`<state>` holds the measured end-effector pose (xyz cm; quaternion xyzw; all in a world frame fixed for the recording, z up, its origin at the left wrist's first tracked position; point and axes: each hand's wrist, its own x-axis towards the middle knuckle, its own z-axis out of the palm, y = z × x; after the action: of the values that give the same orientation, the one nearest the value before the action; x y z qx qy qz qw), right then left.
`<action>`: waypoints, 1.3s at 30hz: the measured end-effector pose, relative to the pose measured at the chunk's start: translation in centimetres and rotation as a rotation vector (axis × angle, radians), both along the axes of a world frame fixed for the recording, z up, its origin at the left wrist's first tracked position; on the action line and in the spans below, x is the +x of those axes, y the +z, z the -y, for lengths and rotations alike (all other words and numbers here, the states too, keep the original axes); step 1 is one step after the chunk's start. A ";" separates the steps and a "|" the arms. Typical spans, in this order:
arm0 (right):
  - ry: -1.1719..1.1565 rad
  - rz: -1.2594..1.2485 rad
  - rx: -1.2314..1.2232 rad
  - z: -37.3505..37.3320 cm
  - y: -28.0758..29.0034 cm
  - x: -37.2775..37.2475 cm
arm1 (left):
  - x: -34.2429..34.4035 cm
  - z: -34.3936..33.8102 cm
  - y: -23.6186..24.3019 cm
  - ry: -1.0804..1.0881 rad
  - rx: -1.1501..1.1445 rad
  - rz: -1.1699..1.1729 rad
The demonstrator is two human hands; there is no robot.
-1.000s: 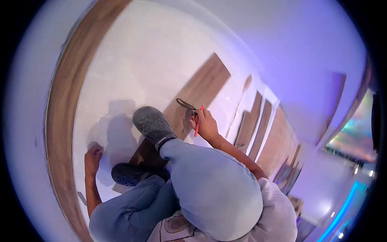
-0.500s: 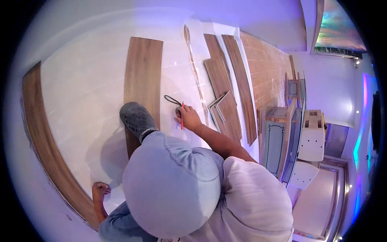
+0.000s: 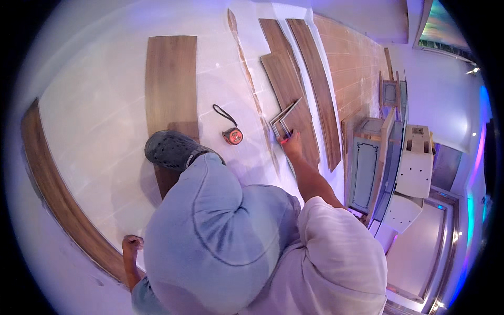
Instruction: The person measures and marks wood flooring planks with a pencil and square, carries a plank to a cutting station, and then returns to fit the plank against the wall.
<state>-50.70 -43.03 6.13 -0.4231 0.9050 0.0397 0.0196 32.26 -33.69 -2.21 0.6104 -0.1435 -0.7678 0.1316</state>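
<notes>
My right hand (image 3: 293,140) is at a metal angle square (image 3: 284,118) and holds a red pencil (image 3: 284,140). The square lies on a short wood-look plank (image 3: 294,89) to the right, its corner pointing left. A round red and dark tape measure (image 3: 232,136) with a black wrist loop sits on the floor between that plank and another plank (image 3: 172,79). My shoe, a dark grey clog (image 3: 170,150), stands on this second plank. Down at the lower left, my left hand (image 3: 132,244) is closed in a fist beside my knee, with nothing visible in it.
A long plank (image 3: 68,205) runs along the left wall. More planks (image 3: 315,89) lie at the right, before brown flooring (image 3: 349,68). Pale cabinets (image 3: 365,170) and a white box-like unit (image 3: 412,163) stand farther right. White sheeting with a torn strip (image 3: 244,58) covers the floor.
My right hand has left the tape measure on the floor and moved right to the angle square, still with the red pencil. My left hand stays beside my knee. The view has shifted slightly.
</notes>
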 end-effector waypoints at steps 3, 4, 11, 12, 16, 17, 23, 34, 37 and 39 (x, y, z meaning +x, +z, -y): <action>-0.226 0.302 -0.136 1.6 0.0 1.0 | -0.7 1.6 2.8 -0.150 -0.049 0.144; -0.246 0.358 -0.197 1.1 0.3 1.0 | -1.4 2.2 3.9 -0.177 -0.045 0.198; -0.688 0.345 -0.178 -5.0 -0.7 -1.1 | -3.5 4.2 4.3 -0.293 -0.100 0.257; -0.677 0.439 -0.157 -3.5 -0.3 1.4 | -2.8 4.3 4.7 -0.292 -0.106 0.283; -0.434 0.053 -0.070 -7.3 -1.4 2.8 | -3.0 4.6 3.9 -0.344 -0.101 0.255; -0.390 0.011 -0.015 -8.2 -2.4 3.1 | -2.6 4.7 3.9 -0.357 -0.099 0.261; -0.229 -0.139 0.217 -7.7 -3.7 -0.1 | -1.2 3.8 4.1 -0.351 -0.104 0.260; -0.084 -0.066 0.299 -7.9 -1.5 1.0 | 0.5 0.9 2.5 -0.323 -0.176 0.254; -0.101 -0.019 0.387 -8.4 1.7 -0.9 | 0.6 -0.2 1.1 -0.344 -0.239 0.221; 0.039 -0.048 0.332 -9.2 4.2 -2.7 | -0.4 0.0 1.4 -0.301 -0.219 0.153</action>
<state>-53.36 -33.84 10.30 -0.4304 0.8778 0.1992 0.0670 31.84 -33.66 -0.80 0.6207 -0.3254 -0.7099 0.0699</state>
